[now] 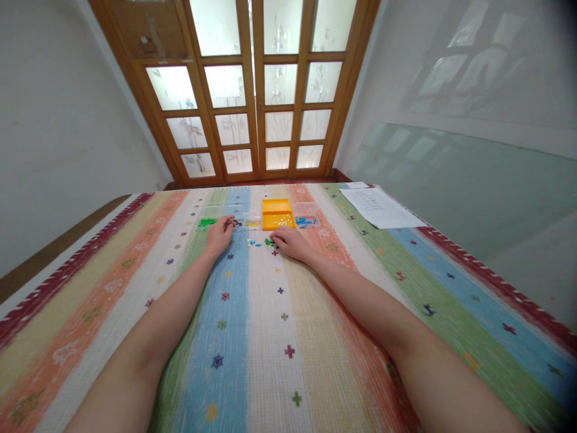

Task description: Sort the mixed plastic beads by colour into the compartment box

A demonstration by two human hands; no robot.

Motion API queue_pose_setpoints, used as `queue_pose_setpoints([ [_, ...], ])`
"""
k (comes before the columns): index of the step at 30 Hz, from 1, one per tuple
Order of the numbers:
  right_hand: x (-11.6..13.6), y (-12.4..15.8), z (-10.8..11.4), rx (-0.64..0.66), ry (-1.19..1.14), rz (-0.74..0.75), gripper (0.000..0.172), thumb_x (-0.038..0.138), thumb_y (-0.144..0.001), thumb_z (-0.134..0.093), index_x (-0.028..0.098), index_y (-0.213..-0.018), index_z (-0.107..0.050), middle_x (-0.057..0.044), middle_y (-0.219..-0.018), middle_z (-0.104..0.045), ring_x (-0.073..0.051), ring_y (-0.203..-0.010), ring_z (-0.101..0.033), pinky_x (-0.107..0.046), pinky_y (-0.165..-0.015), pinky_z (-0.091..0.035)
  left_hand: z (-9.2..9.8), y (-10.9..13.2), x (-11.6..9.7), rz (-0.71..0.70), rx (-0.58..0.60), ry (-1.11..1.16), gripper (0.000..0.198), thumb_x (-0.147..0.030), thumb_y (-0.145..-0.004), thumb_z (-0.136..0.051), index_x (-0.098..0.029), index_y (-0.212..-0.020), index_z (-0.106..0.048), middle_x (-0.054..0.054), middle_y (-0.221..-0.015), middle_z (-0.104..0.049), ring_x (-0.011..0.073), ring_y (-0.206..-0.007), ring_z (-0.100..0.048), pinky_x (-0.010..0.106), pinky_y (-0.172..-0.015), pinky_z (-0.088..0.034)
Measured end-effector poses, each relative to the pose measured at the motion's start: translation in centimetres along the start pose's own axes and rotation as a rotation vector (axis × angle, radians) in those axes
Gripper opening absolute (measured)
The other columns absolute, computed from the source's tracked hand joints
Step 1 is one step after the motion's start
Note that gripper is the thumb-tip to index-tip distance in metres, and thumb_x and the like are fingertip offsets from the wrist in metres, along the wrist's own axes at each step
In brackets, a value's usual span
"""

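My left hand (219, 235) reaches to the near edge of a clear box of small dark pieces (237, 223). Its fingers are drawn together at the tips; what they hold, if anything, is too small to make out. To its left lie small green pieces (208, 222) in another clear box. My right hand (292, 242) rests on the cloth with its fingers curled beside a little heap of green pieces (269, 242); its fingertips are partly hidden. Close by on the cloth are loose white and blue pieces (253, 243).
An open orange box (265, 223) holds small white pieces. Beside it stand clear boxes with yellow pieces (252, 224) and blue pieces (306, 222). Paper sheets (383, 207) lie at the far right of the striped tablecloth (265, 337). Wooden glazed doors (256, 138) stand beyond.
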State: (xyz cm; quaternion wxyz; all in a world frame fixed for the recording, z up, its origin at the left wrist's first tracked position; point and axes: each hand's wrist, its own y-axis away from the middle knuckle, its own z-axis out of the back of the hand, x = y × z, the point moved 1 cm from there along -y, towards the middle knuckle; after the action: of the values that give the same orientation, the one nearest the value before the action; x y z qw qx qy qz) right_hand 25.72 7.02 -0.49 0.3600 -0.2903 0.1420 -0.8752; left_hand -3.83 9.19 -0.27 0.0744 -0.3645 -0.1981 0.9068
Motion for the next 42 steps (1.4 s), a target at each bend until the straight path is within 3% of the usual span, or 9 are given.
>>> queue_pose_setpoints([
  [4, -0.3, -0.1, 0.1, -0.072, 0.061, -0.086, 0.021, 0.021, -0.099, -0.053, 0.019, -0.098, -0.074, -0.008, -0.101, -0.073, -0.021, -0.097, -0.062, -0.032, -0.088, -0.044, -0.5, 0.9, -2.2, -0.182, 0.107, -0.138, 0.03, -0.024, -0.096, -0.05, -0.021, -0.119, -0.07, 0.007, -0.118, -0.072, 0.0216, -0.101, -0.065, 0.036, -0.098, -0.049],
  [9, -0.9, -0.1, 0.2, -0.173, 0.084, -0.194, 0.02, 0.02, -0.099, -0.052, 0.02, -0.097, -0.072, -0.008, -0.1, -0.073, -0.021, -0.094, -0.062, -0.031, -0.084, -0.044, -1.4, 2.6, -5.9, -0.506, 0.277, -0.236, 0.031, -0.026, -0.097, -0.054, -0.022, -0.123, -0.069, 0.009, -0.124, -0.068, 0.0255, -0.117, -0.058, 0.044, -0.107, -0.044],
  [14, -0.7, -0.1, 0.3, -0.171, 0.092, -0.19, 0.02, 0.022, -0.1, -0.053, 0.02, -0.094, -0.071, -0.007, -0.097, -0.072, -0.02, -0.092, -0.062, -0.031, -0.083, -0.043, -2.0, 3.7, -7.8, -0.659, 0.395, -0.273, 0.029, -0.025, -0.099, -0.052, -0.026, -0.121, -0.071, 0.008, -0.122, -0.068, 0.0248, -0.12, -0.055, 0.044, -0.11, -0.042],
  [19, -0.5, -0.2, 0.3, -0.161, 0.094, -0.171, 0.019, 0.021, -0.1, -0.053, 0.018, -0.093, -0.071, -0.008, -0.098, -0.072, -0.02, -0.093, -0.062, -0.031, -0.083, -0.043, -2.4, 3.9, -7.8, -0.672, 0.404, -0.317, 0.031, -0.027, -0.101, -0.05, -0.027, -0.124, -0.071, 0.008, -0.123, -0.067, 0.0256, -0.12, -0.054, 0.045, -0.109, -0.043],
  [42, -0.3, -0.1, 0.5, -0.132, 0.073, -0.143, 0.019, 0.02, -0.098, -0.054, 0.019, -0.095, -0.073, -0.008, -0.098, -0.073, -0.02, -0.094, -0.063, -0.031, -0.085, -0.045, -2.1, 3.4, -7.0, -0.597, 0.382, -0.339, 0.019, -0.023, -0.096, -0.054, -0.024, -0.1, -0.073, 0.008, -0.103, -0.07, 0.0257, -0.105, -0.058, 0.042, -0.096, -0.046],
])
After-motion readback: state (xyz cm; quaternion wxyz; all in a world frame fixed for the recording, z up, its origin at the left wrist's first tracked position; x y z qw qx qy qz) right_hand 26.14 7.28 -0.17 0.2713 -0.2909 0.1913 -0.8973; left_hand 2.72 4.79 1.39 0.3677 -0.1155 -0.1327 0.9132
